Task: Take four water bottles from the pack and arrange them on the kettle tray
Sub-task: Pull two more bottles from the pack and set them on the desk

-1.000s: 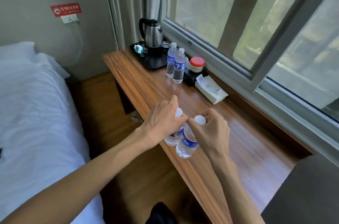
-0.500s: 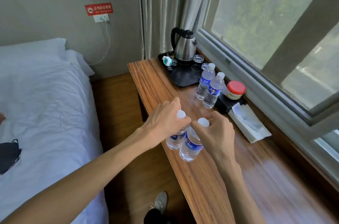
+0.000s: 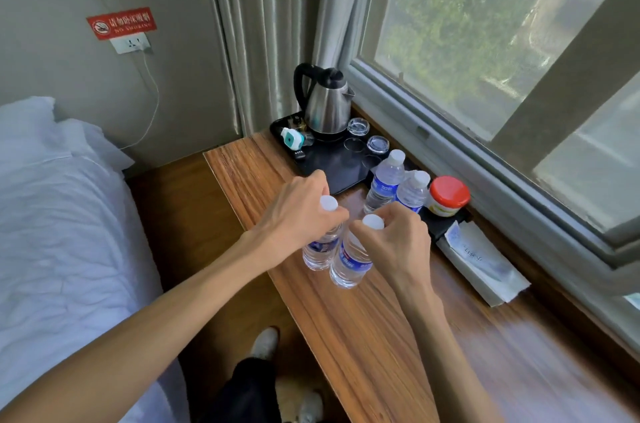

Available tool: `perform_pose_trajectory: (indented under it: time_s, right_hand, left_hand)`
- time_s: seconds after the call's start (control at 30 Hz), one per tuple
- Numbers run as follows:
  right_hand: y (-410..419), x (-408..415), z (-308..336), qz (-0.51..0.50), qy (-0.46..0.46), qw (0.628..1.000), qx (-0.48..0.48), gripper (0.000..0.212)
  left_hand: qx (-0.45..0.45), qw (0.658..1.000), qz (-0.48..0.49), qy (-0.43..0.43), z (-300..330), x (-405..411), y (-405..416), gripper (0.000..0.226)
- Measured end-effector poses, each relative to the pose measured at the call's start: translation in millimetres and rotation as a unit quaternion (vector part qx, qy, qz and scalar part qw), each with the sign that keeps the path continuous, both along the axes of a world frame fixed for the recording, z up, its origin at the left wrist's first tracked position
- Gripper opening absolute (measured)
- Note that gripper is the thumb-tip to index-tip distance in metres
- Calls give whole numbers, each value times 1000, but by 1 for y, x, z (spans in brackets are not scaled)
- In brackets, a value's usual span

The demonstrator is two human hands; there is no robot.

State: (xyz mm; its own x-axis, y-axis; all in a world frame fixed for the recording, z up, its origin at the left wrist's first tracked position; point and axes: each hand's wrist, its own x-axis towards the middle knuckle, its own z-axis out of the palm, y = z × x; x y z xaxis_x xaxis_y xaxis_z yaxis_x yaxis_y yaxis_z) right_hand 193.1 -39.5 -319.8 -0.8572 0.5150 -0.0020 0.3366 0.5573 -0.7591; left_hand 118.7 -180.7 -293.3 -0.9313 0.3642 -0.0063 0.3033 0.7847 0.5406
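My left hand [image 3: 298, 214] grips the neck of a clear water bottle [image 3: 320, 249] with a white cap and blue label. My right hand [image 3: 398, 242] holds a second bottle [image 3: 349, 263] the same way. Both bottles hang just above the wooden desk [image 3: 363, 336], side by side. Two more bottles [image 3: 384, 183] [image 3: 412, 192] stand upright on the desk at the near right corner of the black kettle tray [image 3: 332, 166]. A steel kettle [image 3: 325, 103] sits at the tray's far end. The pack is out of sight.
Glass cups [image 3: 358, 127] and a small teal and white item [image 3: 292, 138] lie on the tray. A red-lidded jar [image 3: 448, 195] and a tissue pack [image 3: 481, 263] sit by the window sill. A white bed [image 3: 62, 232] is to the left.
Both hands have carried their bottles forward along the desk toward the tray, which is now much closer. The two standing bottles have not moved.
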Motion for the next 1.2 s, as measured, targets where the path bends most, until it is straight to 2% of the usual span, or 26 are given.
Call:
perform_pose_trajectory:
  time_s: [0.3,0.63,0.87,1.2]
  right_hand:
    - [-5,-61,-15,-152,-23,988,-6,28]
    - [5,-89,-30,-317,-27,948,10,27]
    - [11,-105,-40,-375,-50,925,12,27]
    - [23,-122,-50,-390,-70,918,9,32]
  left_hand:
    - [-2,992,-121,-27,-12,-86,19,34]
    - [-23,962,-269,-28,-24,-145,59,30]
    - [-39,934,-356,22,-50,-159,94,43]
    - [-29,926,-376,0,-70,-177,113,42]
